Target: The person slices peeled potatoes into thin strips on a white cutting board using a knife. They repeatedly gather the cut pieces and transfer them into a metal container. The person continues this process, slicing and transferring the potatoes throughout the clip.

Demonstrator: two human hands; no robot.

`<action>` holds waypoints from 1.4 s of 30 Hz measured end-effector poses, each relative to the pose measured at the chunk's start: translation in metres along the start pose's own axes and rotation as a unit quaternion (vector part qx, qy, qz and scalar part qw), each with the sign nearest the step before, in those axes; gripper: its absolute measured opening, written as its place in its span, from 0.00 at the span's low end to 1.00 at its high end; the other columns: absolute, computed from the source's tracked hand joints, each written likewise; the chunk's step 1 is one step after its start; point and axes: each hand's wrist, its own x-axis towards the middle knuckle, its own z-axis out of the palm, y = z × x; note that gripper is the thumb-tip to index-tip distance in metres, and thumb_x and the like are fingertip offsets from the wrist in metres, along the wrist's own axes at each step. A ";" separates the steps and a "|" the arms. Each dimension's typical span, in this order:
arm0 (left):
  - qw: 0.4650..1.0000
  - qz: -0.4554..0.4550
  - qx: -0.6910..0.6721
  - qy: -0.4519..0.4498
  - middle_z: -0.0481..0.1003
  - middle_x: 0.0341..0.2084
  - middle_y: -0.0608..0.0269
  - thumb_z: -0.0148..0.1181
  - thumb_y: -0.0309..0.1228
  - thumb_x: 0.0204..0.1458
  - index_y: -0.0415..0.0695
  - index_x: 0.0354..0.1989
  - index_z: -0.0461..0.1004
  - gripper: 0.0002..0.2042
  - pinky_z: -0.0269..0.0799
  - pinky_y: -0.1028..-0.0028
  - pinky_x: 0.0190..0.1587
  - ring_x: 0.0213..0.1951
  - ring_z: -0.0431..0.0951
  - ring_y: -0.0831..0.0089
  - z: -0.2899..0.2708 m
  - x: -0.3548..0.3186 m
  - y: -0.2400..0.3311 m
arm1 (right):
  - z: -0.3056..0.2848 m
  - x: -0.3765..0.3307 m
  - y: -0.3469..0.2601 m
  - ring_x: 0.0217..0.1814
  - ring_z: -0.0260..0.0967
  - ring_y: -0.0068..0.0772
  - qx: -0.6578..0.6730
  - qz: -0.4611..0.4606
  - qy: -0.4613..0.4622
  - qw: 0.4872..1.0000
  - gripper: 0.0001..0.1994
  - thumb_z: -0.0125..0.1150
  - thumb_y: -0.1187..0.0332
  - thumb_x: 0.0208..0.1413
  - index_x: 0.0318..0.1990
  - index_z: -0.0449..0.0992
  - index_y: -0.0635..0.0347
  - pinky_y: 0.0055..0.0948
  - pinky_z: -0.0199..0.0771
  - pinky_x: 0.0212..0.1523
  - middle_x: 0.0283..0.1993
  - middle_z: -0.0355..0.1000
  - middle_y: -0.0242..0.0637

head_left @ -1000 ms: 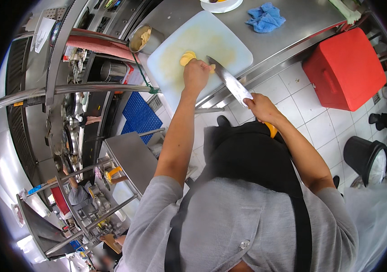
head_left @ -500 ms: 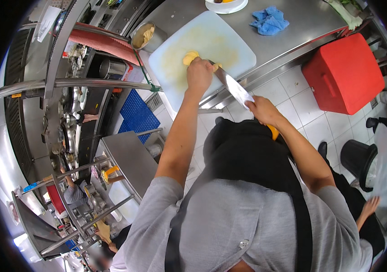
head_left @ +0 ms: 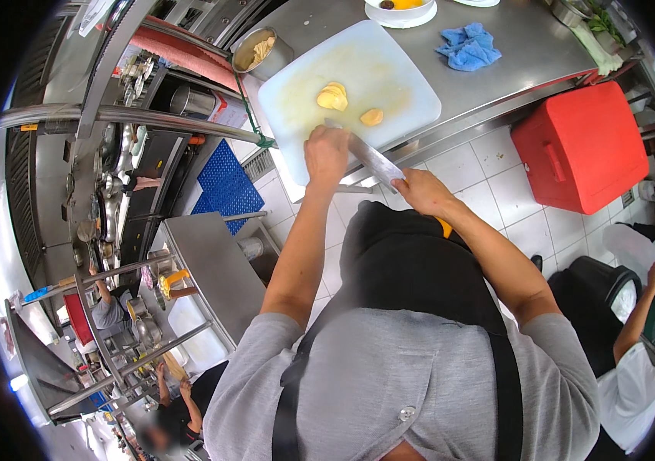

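Fingers of right hand (head_left: 420, 190) wrapped round knife (head_left: 370, 156) handle; left hand (head_left: 327, 152) curled at white cutting board (head_left: 304, 92) edge. Yellow slices (head_left: 333, 96) mid-board. Steel pot (head_left: 254, 51) of yellowish food beside board.

A long steel knife (head_left: 373, 160) lies slanted, its blade running from the right hand (head_left: 420, 190) up and left to the left hand (head_left: 326, 154), over the near edge of the white cutting board (head_left: 297, 100). Two pale yellow food pieces lie farther on the board: a larger sliced pile (head_left: 333, 96) and, right of it, a smaller chunk (head_left: 371, 117)
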 end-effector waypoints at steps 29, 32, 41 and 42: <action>0.971 -0.180 -0.025 -0.157 0.85 0.27 0.58 0.81 0.45 0.48 0.43 0.31 0.86 0.17 0.80 0.66 0.37 0.30 0.85 0.65 0.024 0.060 0.027 | -0.035 -0.035 0.017 0.15 0.71 0.33 0.185 0.132 0.029 0.973 0.22 0.51 0.55 0.75 0.44 0.72 0.73 0.36 0.73 0.17 0.22 0.70 0.41; 0.970 -0.173 -0.020 -0.167 0.84 0.25 0.58 0.81 0.45 0.47 0.42 0.29 0.85 0.17 0.79 0.66 0.36 0.28 0.84 0.65 0.022 0.063 0.031 | -0.032 -0.032 0.019 0.15 0.70 0.33 0.206 0.127 0.029 0.970 0.23 0.51 0.55 0.74 0.45 0.72 0.74 0.35 0.72 0.17 0.22 0.70 0.40; 0.964 -0.179 -0.013 -0.198 0.81 0.21 0.59 0.82 0.46 0.47 0.42 0.26 0.83 0.19 0.76 0.65 0.33 0.26 0.80 0.66 0.023 0.071 0.025 | -0.023 -0.030 0.022 0.14 0.68 0.32 0.229 0.124 0.018 0.965 0.23 0.52 0.55 0.74 0.47 0.72 0.76 0.36 0.70 0.15 0.23 0.70 0.40; 0.962 -0.183 -0.013 -0.201 0.81 0.21 0.59 0.82 0.46 0.47 0.42 0.26 0.83 0.19 0.76 0.65 0.33 0.26 0.80 0.66 0.024 0.072 0.026 | -0.025 -0.033 0.023 0.14 0.68 0.32 0.229 0.129 0.015 0.965 0.23 0.52 0.55 0.74 0.46 0.72 0.77 0.36 0.69 0.15 0.23 0.70 0.41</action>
